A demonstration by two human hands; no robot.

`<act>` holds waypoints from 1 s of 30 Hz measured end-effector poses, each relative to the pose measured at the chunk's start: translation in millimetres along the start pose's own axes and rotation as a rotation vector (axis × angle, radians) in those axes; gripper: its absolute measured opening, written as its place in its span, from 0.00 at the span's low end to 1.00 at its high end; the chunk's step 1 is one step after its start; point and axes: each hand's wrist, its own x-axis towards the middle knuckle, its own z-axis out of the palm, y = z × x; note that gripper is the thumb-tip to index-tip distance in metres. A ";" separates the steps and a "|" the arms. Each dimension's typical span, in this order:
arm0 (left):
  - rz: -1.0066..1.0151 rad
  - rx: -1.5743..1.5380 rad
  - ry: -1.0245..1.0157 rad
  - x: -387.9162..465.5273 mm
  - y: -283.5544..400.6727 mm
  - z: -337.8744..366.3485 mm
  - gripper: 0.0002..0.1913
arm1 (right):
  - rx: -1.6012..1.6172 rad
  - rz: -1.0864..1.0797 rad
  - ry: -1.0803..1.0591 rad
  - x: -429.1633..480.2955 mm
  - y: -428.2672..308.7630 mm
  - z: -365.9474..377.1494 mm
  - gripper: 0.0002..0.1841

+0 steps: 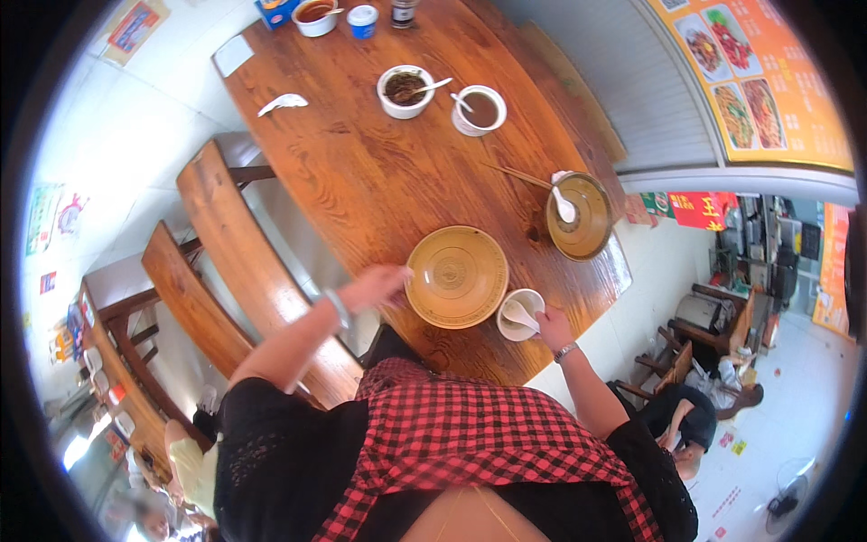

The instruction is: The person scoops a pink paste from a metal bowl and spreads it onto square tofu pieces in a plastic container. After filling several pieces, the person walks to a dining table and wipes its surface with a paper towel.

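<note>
A wide tan bowl (454, 278) with a ringed pattern inside sits near the front of the wooden table (339, 156). My left hand (381, 283) is at the bowl's left rim, blurred by motion; whether it grips the rim is unclear. In my right hand (557, 326) is a small white cup (509, 332), tilted so that its inside shows, with a white spoon (520, 314) in it. Farther right stands a second brown bowl (588, 238). It contains a white spoon (564, 205), and wooden chopsticks (518, 176) extend leftward from its rim.
Two white tubs, one with dark condiment (405, 89) and one with brown liquid (482, 110), stand farther back. Crumpled tissue (283, 103) lies left. A red sauce bowl (315, 17) and jar (403, 12) are at the far end. Benches (237, 223) line the left; people sit behind.
</note>
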 end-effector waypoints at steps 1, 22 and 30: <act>0.149 0.080 0.054 1.7 12.9 -28.2 0.24 | 0.038 0.005 -0.011 -0.1 0.4 -0.6 0.14; 0.480 1.207 1.427 81.5 125.0 -257.1 0.21 | -0.972 -0.261 0.341 187.8 -259.6 -140.5 0.28; 0.398 1.062 1.473 50.5 144.5 -305.1 0.09 | -1.174 0.033 -0.065 290.0 -252.9 -122.1 0.30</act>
